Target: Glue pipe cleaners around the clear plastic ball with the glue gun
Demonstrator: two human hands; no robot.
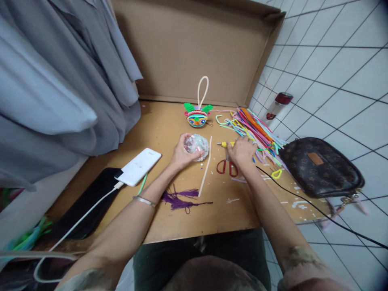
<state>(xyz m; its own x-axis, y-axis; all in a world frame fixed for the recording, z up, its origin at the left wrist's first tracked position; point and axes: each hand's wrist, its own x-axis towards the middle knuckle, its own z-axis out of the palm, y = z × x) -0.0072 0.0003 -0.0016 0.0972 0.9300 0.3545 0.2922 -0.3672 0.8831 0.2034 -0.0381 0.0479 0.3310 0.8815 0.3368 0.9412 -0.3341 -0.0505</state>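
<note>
My left hand (pixel 182 151) is curled round a clear, sparkly ball (pixel 195 146) on the table. At its right, my right hand (pixel 242 150) is closed over a yellow hot glue gun (pixel 224 144) whose metal nozzle points left; a black cord (pixel 281 186) trails away behind it. Red-handled scissors (pixel 221 167) lie just below that hand, their blades partly covered. Between the hands runs a straight cream pipe cleaner (pixel 205 165). Behind the ball sits a colourful animal-head ornament (pixel 197 118) with green ears and a cream hanging loop (pixel 199 87).
Many coloured pipe cleaners (pixel 257 129) are heaped at the right, beside a brown patterned bag (pixel 321 167) and a red-capped bottle (pixel 277 106). Purple tassels (pixel 182 199) lie in front. A white power bank (pixel 141 166) with a cable rests at left. Cardboard (pixel 194 48) stands behind; grey cloth (pixel 100 81) hangs left.
</note>
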